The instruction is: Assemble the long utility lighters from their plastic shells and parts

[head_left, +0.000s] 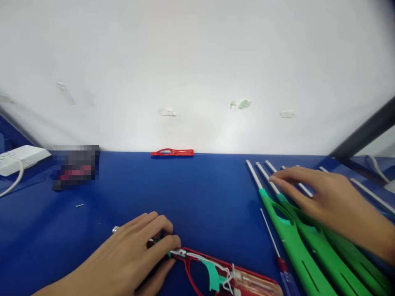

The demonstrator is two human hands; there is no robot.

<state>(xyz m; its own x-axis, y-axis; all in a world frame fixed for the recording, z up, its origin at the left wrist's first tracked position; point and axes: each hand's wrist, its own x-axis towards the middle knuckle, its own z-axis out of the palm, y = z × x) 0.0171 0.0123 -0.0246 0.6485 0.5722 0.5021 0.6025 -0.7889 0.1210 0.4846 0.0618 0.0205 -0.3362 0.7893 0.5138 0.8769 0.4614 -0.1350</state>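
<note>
In the head view, my left hand point(135, 246) is closed around the metal tube end of a red gas lighter point(262, 283). That lighter's casing is open, showing white wires, a turquoise trigger and a clear fuel tank. My right hand point(327, 197) reaches over several green gas lighters point(286, 238) lying side by side at the right. Its thumb and forefinger come together at the metal tube of the second one. A screwdriver point(281, 263) with a dark red and purple handle lies between the red lighter and the green row.
A red casing half point(173, 152) lies against the white wall point(197, 74) at the back of the blue table point(200, 189). At the left are a blurred dark packet point(78, 166), a white box with a cable point(24, 158) and a small metal pin point(79, 205).
</note>
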